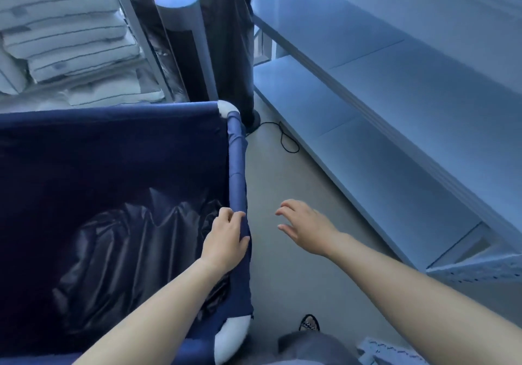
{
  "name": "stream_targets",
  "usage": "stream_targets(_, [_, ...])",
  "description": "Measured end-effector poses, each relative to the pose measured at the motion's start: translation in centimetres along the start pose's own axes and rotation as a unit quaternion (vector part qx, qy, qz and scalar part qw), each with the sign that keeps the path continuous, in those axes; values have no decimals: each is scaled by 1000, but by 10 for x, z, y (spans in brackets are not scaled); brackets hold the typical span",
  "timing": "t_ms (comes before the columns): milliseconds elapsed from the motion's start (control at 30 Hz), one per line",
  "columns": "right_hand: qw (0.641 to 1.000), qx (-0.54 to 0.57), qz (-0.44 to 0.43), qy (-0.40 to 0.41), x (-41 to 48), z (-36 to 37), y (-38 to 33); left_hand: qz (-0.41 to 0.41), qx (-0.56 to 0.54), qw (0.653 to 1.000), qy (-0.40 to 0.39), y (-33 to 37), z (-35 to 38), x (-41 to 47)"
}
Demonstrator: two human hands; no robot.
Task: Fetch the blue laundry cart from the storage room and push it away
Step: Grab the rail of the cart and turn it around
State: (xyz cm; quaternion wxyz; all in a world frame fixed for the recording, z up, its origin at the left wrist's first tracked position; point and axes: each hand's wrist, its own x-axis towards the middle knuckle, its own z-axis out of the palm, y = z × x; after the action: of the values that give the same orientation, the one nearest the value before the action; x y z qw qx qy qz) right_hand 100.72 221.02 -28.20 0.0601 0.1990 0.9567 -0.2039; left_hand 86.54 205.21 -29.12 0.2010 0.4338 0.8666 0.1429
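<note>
The blue laundry cart (237, 161) fills the lower left of the head view, a fabric bin on a tube frame with white corner joints. A dark shiny liner lies crumpled inside it. My left hand (226, 240) grips the cart's right rim rail, fingers wrapped over the fabric-covered tube. My right hand (305, 227) hovers over the floor to the right of the rail, fingers spread, holding nothing and a short way from the cart.
Stacked white pillows (62, 34) fill a rack behind the cart. A grey tower fan (183, 42) and a dark plastic-wrapped bundle (231, 25) stand at the far corner, a black cord (285, 138) trailing on the floor. Pale shelving (395, 105) lines the right side, leaving a narrow floor aisle.
</note>
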Motion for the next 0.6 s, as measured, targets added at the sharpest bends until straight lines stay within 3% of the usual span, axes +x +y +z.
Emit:
stream_targets(367, [982, -50, -168, -66, 68, -15, 5, -139, -63, 988, -8, 12, 4, 20])
stream_targets(600, [965, -126, -211, -94, 121, -29, 1, -160, -130, 978, -21, 0, 4, 26])
